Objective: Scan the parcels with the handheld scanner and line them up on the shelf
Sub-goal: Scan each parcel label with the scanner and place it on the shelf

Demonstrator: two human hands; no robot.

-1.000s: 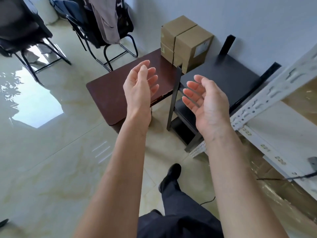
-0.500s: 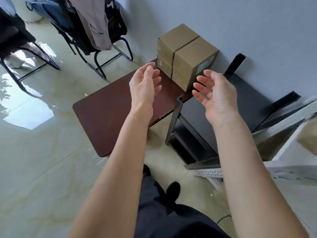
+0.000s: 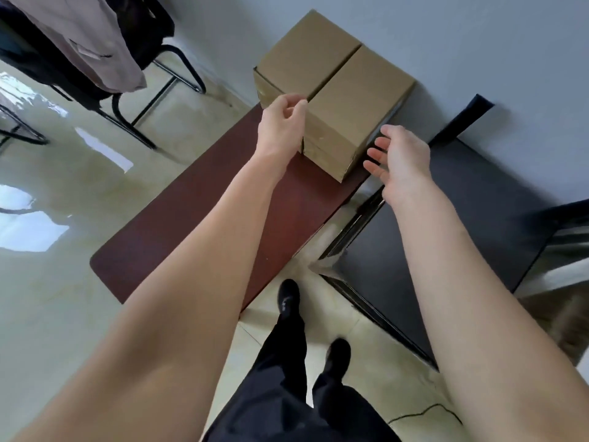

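Note:
Several brown cardboard parcels stand in two stacks at the far end of a dark red table (image 3: 197, 218), against the wall. The near stack's top parcel (image 3: 357, 100) lies between my hands. My left hand (image 3: 282, 126) is at its left side, with loosely curled fingers touching the top left corner by the gap to the far stack (image 3: 306, 55). My right hand (image 3: 398, 161) hovers just off the parcel's right side, fingers straight, palm turned to the box. No scanner is in view.
A low black stand (image 3: 478, 212) sits right of the table, against the wall. A blurred white shelf frame (image 3: 567, 247) shows at the right edge. Black chairs (image 3: 134, 78) with a hanging garment stand at the upper left. My feet are on the glossy floor, and a thin cable (image 3: 424, 411) lies there.
I have stepped closer to the table. Both hands moved forward and down to the near stack; the left hand's fingers curled at its corner, and the right hand came beside it.

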